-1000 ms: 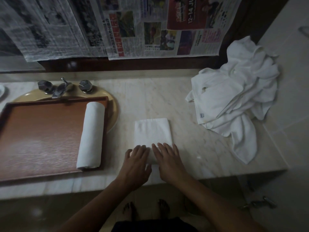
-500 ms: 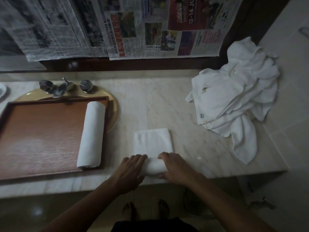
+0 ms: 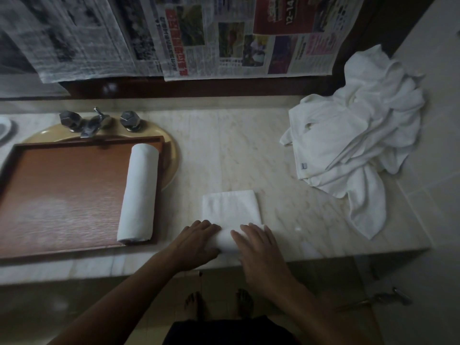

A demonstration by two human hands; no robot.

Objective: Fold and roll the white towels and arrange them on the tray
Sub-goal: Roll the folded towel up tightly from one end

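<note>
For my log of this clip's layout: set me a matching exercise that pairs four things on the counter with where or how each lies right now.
Things
1. finished roll
2. half-rolled towel
3. towel heap
4. tap

Places or states
A. crumpled at the far right end of the counter
B. under the left hand and right hand, at the counter's near edge
C. lying along the right side of the wooden tray
D. behind the tray, at the far rim of the basin

Pairs: 1-C, 2-B, 3-A, 4-D
</note>
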